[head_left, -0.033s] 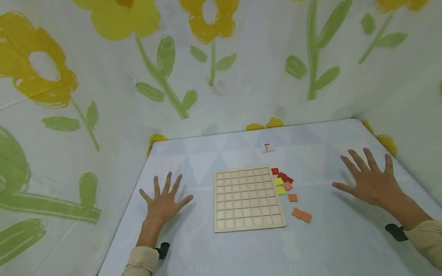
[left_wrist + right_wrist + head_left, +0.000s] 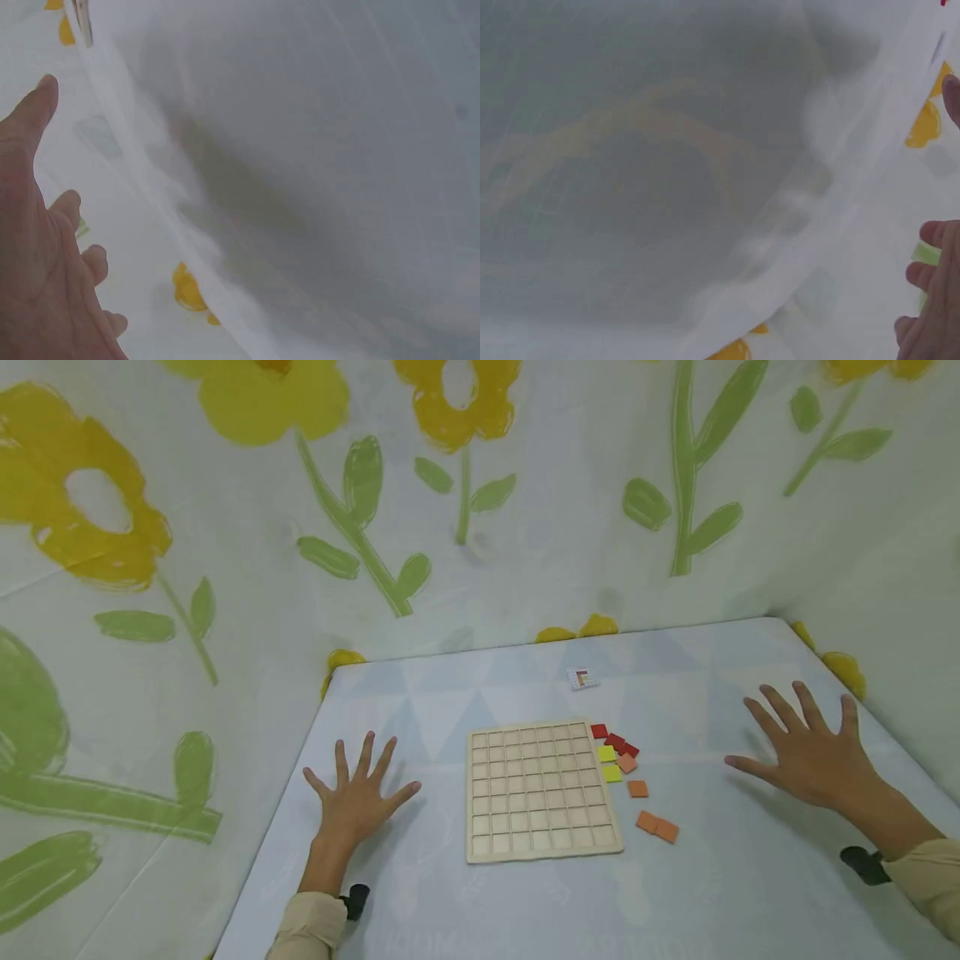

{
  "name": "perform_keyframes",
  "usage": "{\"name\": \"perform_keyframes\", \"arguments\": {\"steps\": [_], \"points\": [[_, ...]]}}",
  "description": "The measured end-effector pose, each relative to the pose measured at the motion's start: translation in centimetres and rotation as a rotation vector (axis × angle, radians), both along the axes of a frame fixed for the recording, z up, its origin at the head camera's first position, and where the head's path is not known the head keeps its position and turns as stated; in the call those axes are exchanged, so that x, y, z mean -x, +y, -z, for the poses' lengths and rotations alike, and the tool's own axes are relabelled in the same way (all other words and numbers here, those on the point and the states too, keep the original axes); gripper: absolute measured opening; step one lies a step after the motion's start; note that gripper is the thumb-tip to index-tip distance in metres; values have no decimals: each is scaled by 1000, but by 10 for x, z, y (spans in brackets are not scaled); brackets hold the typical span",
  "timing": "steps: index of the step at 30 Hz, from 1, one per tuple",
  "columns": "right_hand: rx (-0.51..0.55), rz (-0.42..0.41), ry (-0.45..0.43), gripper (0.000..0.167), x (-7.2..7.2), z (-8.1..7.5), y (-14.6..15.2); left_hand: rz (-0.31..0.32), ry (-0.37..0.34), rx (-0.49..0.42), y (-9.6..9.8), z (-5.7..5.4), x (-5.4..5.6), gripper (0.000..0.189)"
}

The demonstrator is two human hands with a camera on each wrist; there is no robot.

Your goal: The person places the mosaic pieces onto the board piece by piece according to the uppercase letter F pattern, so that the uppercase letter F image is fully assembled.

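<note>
A square wooden board (image 2: 542, 792) with a grid of shallow square cells lies on the table between the two hands. Along its right side are small square tiles: red tiles (image 2: 599, 731) at the top, two yellow tiles (image 2: 606, 754) against the board's edge, and several orange tiles (image 2: 637, 788) further down. To the left of the board, my left hand (image 2: 356, 806) is held with fingers spread, holding nothing. Out to the right of the tiles, my right hand (image 2: 813, 760) has its fingers spread too and holds nothing. Both wrist views show parts of the hands, the left palm (image 2: 45, 247) and right fingers (image 2: 934, 289).
A small printed card (image 2: 582, 678) with a coloured pattern lies behind the board. The table (image 2: 450, 914) has a pale cloth with blue triangles. A flowered white curtain (image 2: 540, 560) hangs behind and at both sides. Dark wrist straps (image 2: 356, 902) show near the sleeves.
</note>
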State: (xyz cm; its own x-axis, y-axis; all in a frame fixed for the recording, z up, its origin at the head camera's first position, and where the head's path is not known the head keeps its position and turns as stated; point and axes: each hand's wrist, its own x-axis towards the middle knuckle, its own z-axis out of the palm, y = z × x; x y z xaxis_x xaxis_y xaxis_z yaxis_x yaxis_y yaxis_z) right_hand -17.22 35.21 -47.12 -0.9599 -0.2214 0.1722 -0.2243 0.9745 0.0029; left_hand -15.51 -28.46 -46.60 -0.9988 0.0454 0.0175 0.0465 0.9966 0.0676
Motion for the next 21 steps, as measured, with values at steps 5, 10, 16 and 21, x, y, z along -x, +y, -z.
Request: {"name": "perform_keyframes", "arguments": {"steps": [5,10,16,21], "points": [[36,4,-23,104,0,1,1,13,25,-20,3,3,3,94],[86,-25,-42,106,-3,1,-20,39,39,-74,13,11,6,92],[199,-82,-35,93,3,-4,-66,82,51,-242,37,16,8,87],[259,-159,3,77,19,-7,-96,93,18,-352,56,16,11,80]]}}
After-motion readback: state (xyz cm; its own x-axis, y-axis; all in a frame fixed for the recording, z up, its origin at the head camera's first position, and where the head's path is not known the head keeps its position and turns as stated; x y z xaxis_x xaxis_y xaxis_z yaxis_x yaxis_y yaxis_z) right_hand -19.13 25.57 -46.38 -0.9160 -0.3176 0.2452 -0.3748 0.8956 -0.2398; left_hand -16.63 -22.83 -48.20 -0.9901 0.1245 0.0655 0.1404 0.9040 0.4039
